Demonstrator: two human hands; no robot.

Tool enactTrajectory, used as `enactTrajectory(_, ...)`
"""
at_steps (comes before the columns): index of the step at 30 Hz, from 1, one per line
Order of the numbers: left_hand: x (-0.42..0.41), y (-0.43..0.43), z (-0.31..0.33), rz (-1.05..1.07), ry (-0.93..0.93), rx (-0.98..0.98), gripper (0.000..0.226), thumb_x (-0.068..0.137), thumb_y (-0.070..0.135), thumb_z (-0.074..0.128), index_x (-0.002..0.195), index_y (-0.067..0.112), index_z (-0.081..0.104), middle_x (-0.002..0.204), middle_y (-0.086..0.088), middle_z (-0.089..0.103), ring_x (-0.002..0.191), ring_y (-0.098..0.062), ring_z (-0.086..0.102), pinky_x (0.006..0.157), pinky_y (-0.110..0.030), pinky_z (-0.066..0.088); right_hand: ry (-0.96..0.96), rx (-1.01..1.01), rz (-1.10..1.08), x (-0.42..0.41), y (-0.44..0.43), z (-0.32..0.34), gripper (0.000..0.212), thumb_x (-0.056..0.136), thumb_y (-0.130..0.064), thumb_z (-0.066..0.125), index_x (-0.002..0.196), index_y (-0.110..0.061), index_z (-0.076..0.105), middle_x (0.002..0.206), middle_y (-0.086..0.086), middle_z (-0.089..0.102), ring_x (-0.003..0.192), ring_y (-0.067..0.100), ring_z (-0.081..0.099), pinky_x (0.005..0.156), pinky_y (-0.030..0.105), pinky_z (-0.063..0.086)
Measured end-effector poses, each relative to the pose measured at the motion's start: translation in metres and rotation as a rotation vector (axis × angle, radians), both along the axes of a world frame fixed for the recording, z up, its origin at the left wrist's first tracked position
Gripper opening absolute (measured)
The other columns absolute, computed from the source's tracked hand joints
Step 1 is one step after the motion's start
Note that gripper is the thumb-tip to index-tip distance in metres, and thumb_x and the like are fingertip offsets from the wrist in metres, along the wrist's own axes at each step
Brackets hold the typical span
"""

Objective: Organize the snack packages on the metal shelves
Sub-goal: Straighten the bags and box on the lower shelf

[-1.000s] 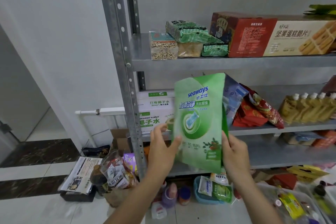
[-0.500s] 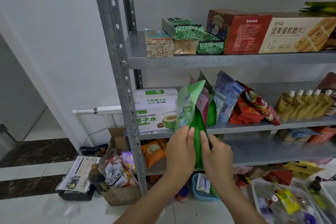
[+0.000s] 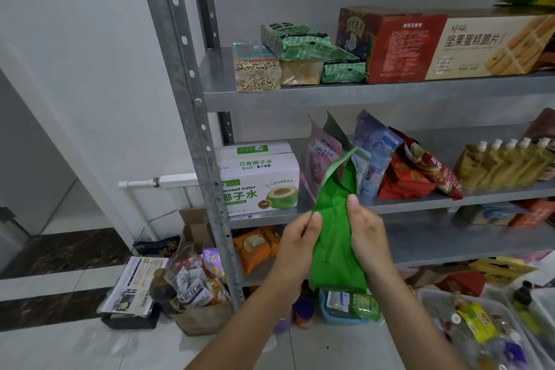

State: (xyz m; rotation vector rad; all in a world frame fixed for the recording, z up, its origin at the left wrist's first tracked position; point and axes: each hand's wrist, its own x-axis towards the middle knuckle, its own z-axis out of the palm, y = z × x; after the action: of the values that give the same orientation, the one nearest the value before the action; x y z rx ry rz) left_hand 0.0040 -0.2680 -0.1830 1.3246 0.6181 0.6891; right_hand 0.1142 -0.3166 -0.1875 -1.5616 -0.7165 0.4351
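Note:
A green pouch [image 3: 336, 237] stands edge-on in front of the middle metal shelf [image 3: 420, 200], its plain green underside toward me. My left hand [image 3: 295, 245] grips its left edge and my right hand [image 3: 365, 234] grips its right edge, thumbs on the front. Its top leans toward a pink pouch [image 3: 322, 156] and blue pouches [image 3: 374, 144] standing on that shelf. Red snack bags [image 3: 414, 171] lean to their right.
A white coconut water box [image 3: 258, 177] fills the shelf's left end beside the upright post [image 3: 192, 117]. Boxes and grain packs line the top shelf [image 3: 360, 93]. Yellow spout pouches [image 3: 504, 162] stand at right. Bins and bags crowd the floor below.
The green pouch turned from face-on to edge-on and dropped lower, closer to the shelf's pouches. Both hands came together around its lower half.

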Motion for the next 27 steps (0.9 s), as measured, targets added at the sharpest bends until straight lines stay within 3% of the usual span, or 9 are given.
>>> enactTrajectory(2, -0.001, 0.001, -0.002, -0.01, -0.003, -0.033, 0.027, 0.102, 0.024, 0.044, 0.094, 0.018, 0.069, 0.099, -0.01, 0.069, 0.092, -0.022, 0.062, 0.087, -0.041, 0.05, 0.022, 0.015, -0.029, -0.003, 0.001, -0.001, 0.068, 0.098, -0.041, 0.038, 0.081, 0.024, 0.05, 0.076, 0.043, 0.053, 0.061, 0.025, 0.05, 0.057, 0.033, 0.038)
enactTrajectory(4, -0.002, 0.002, -0.003, -0.012, 0.002, -0.046, 0.027, 0.102, 0.025, 0.044, 0.093, 0.019, 0.069, 0.099, -0.009, 0.07, 0.093, -0.023, 0.063, 0.09, -0.044, 0.049, 0.055, 0.025, -0.043, -0.007, 0.0, 0.0, 0.071, 0.096, -0.044, 0.038, 0.083, 0.025, 0.05, 0.081, 0.045, 0.053, 0.06, 0.031, 0.05, 0.059, 0.034, 0.04)
enactTrajectory(10, -0.003, 0.003, -0.001, -0.046, -0.03, -0.075, 0.026, 0.102, 0.023, 0.044, 0.095, 0.017, 0.069, 0.098, -0.006, 0.072, 0.094, -0.021, 0.065, 0.09, -0.041, 0.051, 0.084, 0.039, -0.09, -0.01, 0.0, 0.002, 0.075, 0.098, -0.049, 0.039, 0.086, 0.024, 0.05, 0.085, 0.045, 0.053, 0.074, 0.055, 0.054, 0.063, 0.047, 0.047)
enactTrajectory(13, -0.002, 0.005, 0.001, -0.021, 0.088, 0.098, 0.03, 0.101, 0.028, 0.046, 0.078, 0.021, 0.063, 0.075, 0.004, 0.065, 0.073, -0.011, 0.06, 0.071, -0.033, 0.049, 0.061, 0.044, -0.133, -0.009, 0.001, 0.002, 0.074, 0.096, -0.052, 0.039, 0.073, 0.017, 0.049, 0.068, 0.038, 0.048, 0.057, 0.038, 0.048, 0.058, 0.044, 0.042)
enactTrajectory(15, -0.005, 0.003, -0.003, -0.025, 0.223, 0.276, 0.037, 0.099, 0.037, 0.05, 0.067, 0.019, 0.053, 0.058, 0.008, 0.053, 0.055, -0.004, 0.047, 0.058, -0.028, 0.039, 0.077, 0.046, -0.183, -0.007, 0.001, 0.001, 0.067, 0.094, -0.05, 0.038, 0.068, 0.011, 0.05, 0.062, 0.028, 0.044, 0.06, 0.027, 0.045, 0.058, 0.037, 0.037)
enactTrajectory(18, -0.011, 0.0, -0.017, -0.083, 0.361, 0.427, 0.05, 0.091, 0.061, 0.048, 0.084, 0.013, 0.062, 0.074, -0.001, 0.066, 0.066, -0.013, 0.061, 0.064, -0.035, 0.048, 0.068, 0.055, -0.253, -0.001, 0.0, 0.0, 0.058, 0.101, -0.039, 0.038, 0.06, 0.003, 0.043, 0.056, 0.018, 0.041, 0.053, 0.019, 0.043, 0.054, 0.03, 0.035)
enactTrajectory(21, -0.015, -0.002, -0.017, -0.147, 0.274, 0.398, 0.048, 0.095, 0.054, 0.045, 0.071, 0.013, 0.056, 0.06, 0.008, 0.054, 0.058, -0.01, 0.049, 0.059, -0.032, 0.04, 0.037, 0.053, -0.244, 0.002, -0.001, 0.003, 0.053, 0.102, -0.034, 0.037, 0.059, -0.004, 0.04, 0.054, 0.01, 0.039, 0.044, 0.008, 0.039, 0.044, 0.022, 0.032)
enactTrajectory(25, -0.015, -0.002, -0.006, -0.178, 0.165, 0.239, 0.04, 0.1, 0.029, 0.042, 0.063, 0.015, 0.048, 0.049, 0.017, 0.049, 0.048, 0.004, 0.043, 0.052, -0.013, 0.035, 0.173, 0.058, -0.191, 0.003, -0.002, 0.004, 0.066, 0.102, -0.04, 0.036, 0.09, 0.024, 0.051, 0.072, 0.025, 0.053, 0.063, 0.03, 0.051, 0.048, 0.024, 0.04)
enactTrajectory(27, -0.014, 0.001, -0.01, -0.183, 0.128, 0.214, 0.048, 0.097, 0.042, 0.047, 0.069, 0.003, 0.054, 0.062, 0.007, 0.056, 0.06, -0.007, 0.051, 0.061, -0.021, 0.04, 0.207, 0.068, -0.187, 0.003, -0.001, 0.004, 0.067, 0.102, -0.041, 0.036, 0.098, 0.024, 0.051, 0.084, 0.041, 0.056, 0.072, 0.05, 0.055, 0.051, 0.024, 0.043)
